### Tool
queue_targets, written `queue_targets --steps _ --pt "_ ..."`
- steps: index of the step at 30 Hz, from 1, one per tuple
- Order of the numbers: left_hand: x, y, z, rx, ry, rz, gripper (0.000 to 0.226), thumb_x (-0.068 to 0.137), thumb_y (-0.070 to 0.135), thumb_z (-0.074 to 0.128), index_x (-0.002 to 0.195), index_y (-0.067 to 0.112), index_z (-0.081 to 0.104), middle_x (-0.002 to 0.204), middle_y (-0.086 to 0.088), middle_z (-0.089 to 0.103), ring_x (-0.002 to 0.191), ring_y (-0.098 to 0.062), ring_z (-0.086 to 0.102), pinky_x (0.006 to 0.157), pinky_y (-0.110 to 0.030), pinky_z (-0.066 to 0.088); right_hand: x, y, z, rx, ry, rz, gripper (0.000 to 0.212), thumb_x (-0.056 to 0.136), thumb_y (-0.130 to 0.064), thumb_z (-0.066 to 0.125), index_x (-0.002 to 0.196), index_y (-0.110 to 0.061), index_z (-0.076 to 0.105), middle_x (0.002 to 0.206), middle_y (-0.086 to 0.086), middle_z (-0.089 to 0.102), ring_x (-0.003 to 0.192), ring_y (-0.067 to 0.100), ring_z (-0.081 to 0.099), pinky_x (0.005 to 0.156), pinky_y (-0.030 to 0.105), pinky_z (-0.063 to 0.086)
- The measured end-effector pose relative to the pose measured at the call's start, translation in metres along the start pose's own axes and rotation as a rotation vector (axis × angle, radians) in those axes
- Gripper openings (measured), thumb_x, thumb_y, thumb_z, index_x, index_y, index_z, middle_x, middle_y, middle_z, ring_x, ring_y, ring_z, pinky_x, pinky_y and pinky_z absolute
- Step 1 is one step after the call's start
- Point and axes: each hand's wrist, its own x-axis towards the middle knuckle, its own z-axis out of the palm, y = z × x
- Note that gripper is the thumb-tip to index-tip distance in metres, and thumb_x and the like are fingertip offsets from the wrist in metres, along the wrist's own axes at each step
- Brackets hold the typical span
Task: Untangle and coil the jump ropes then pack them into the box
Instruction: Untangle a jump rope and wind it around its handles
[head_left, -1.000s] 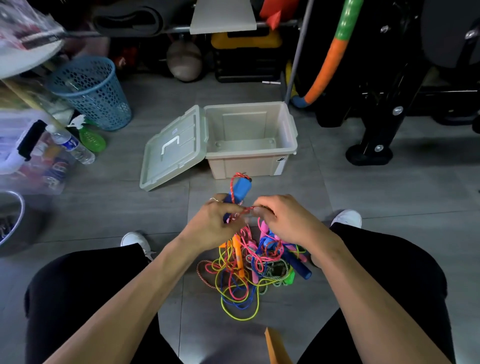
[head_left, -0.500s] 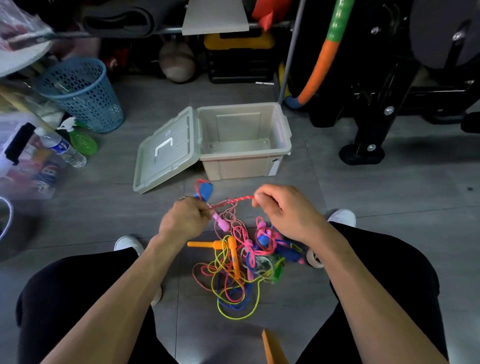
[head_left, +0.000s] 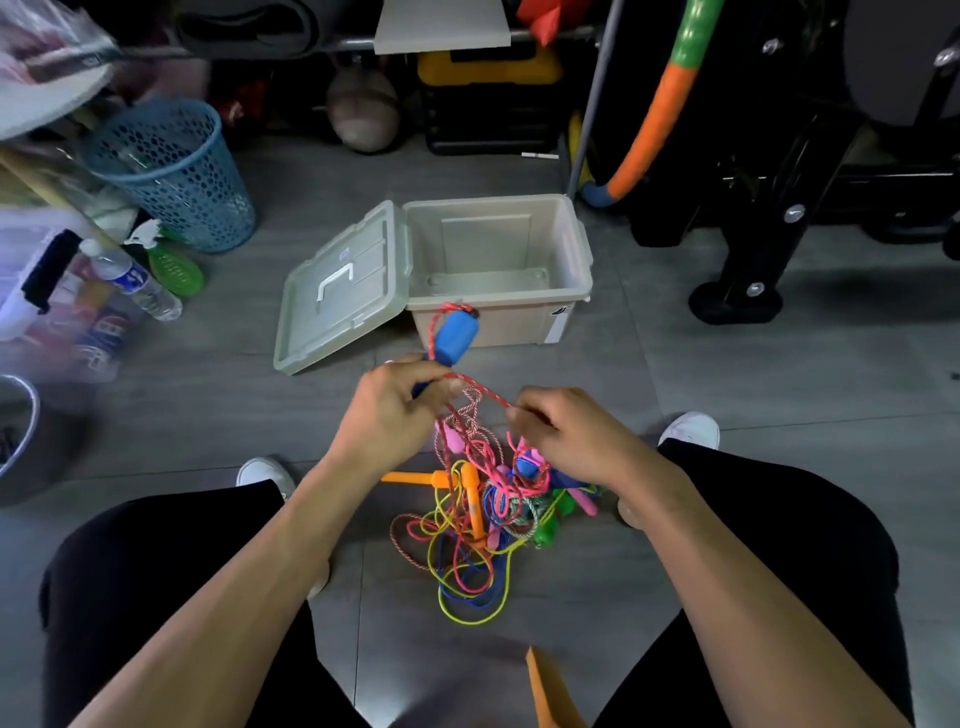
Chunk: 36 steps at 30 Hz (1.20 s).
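Note:
A tangled pile of jump ropes (head_left: 483, 525) in yellow, blue, pink, green and orange lies on the floor between my knees. My left hand (head_left: 395, 410) grips a blue handle (head_left: 454, 335) that points up toward the box, with a red-and-white braided rope (head_left: 480, 389) looped over its top. My right hand (head_left: 566, 436) pinches that same rope a short way along, and the rest of it trails down into the pile. The beige box (head_left: 579, 260) stands open beyond my hands with nothing visible inside it, its lid (head_left: 343, 291) leaning against its left side.
A blue mesh basket (head_left: 176, 171), a green spray bottle (head_left: 169, 262) and a water bottle (head_left: 137, 283) stand at the left. Black gym equipment (head_left: 769, 208) and a foam-covered hoop (head_left: 660, 104) fill the right back. An orange piece (head_left: 550, 691) lies near my lap.
My hands first drew the red-and-white rope taut between them, then came closer again. The blue handle now stands higher, in front of the box wall.

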Motion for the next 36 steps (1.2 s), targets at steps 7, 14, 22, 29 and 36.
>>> queue_targets --steps 7,14,22,29,36 --pt "0.001 -0.031 -0.020 0.004 0.073 -0.385 0.019 0.092 0.030 0.063 0.078 0.020 0.072 0.066 -0.003 0.059 0.056 -0.017 0.051 0.057 -0.025 0.046 -0.001 0.028 0.010 -0.059 -0.047 0.120 0.021 0.098 -0.019 0.047 0.079 -0.018 0.057 0.077 0.006 0.063 0.074 0.027 0.060 0.070 0.045 0.049" --pt "-0.013 -0.013 0.000 0.186 -0.236 -0.067 0.036 0.079 0.040 0.076 0.112 0.027 0.069 0.105 0.003 0.062 0.091 -0.015 0.058 0.081 -0.026 0.044 -0.004 0.011 0.012 -0.095 -0.039 -0.039 0.030 0.101 -0.033 0.049 0.083 -0.011 0.059 0.070 0.007 0.060 0.066 0.026 0.056 0.062 0.045 0.045" --pt "-0.010 -0.020 0.005 0.313 -0.259 0.020 0.028 0.090 0.050 0.054 0.096 0.025 0.065 0.098 0.002 0.059 0.085 -0.023 0.060 0.076 -0.041 0.052 -0.008 0.014 0.015 -0.058 -0.009 -0.011 0.025 0.100 -0.029 0.049 0.086 -0.012 0.061 0.078 0.008 0.066 0.073 0.028 0.062 0.066 0.049 0.051" --pt "-0.019 -0.013 0.018 0.283 -0.251 0.100 0.042 0.078 0.054 0.063 0.114 0.032 0.064 0.116 0.005 0.057 0.093 -0.021 0.059 0.079 -0.042 0.052 -0.011 0.002 0.017 -0.034 -0.030 -0.043 0.022 0.099 -0.022 0.052 0.081 -0.015 0.061 0.066 -0.002 0.060 0.060 0.012 0.055 0.058 0.035 0.044" --pt "-0.008 -0.010 0.014 0.254 -0.143 0.130 0.040 0.076 0.041 0.073 0.115 0.036 0.061 0.121 0.005 0.053 0.091 -0.022 0.059 0.079 -0.040 0.052 -0.005 0.009 0.016 -0.044 -0.094 -0.044 0.025 0.100 -0.026 0.051 0.085 -0.012 0.065 0.070 0.004 0.062 0.068 0.023 0.058 0.063 0.037 0.045"
